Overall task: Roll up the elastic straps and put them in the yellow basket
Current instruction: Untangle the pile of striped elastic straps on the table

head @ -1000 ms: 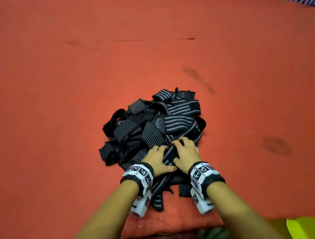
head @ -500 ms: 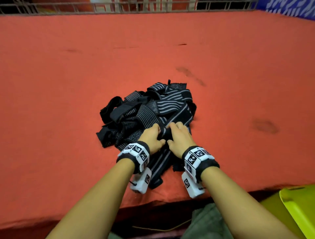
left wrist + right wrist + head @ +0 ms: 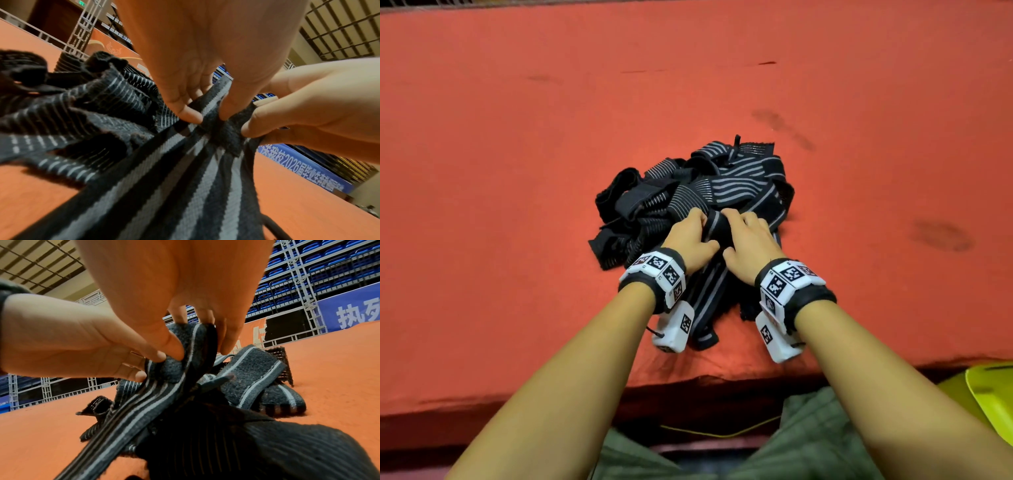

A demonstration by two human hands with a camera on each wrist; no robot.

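Black elastic with grey stripes, the strap (image 3: 714, 229) I am working on, lies on top of the heap of straps (image 3: 688, 195) on the red-covered bench (image 3: 517, 137), its free tail running toward me between my wrists. My left hand (image 3: 688, 236) and right hand (image 3: 746, 240) sit side by side on it, fingers curled: in both wrist views thumb and fingertips (image 3: 191, 113) pinch the started end of the strap, which the right wrist view shows bent over into a first fold (image 3: 185, 350).

To roll well, I judge that the fold should be kept tight and square across the strap's width, with both thumbs turning it evenly so the edges stack rather than spiral into a cone. The tail needs slight tension; it should be drawn clear of the heap first, since the neighbouring straps' rough patches look likely to snag it. The yellow basket (image 3: 993, 394) shows only as a corner at lower right, below the bench edge, well apart from the heap; no rolled strap can be seen in the part that shows.

Compared with half a second earlier, my hands hold much the same place on the heap's near side, and the strap end between them looks more gathered up. A second ago my fingers lay flatter on the straps.
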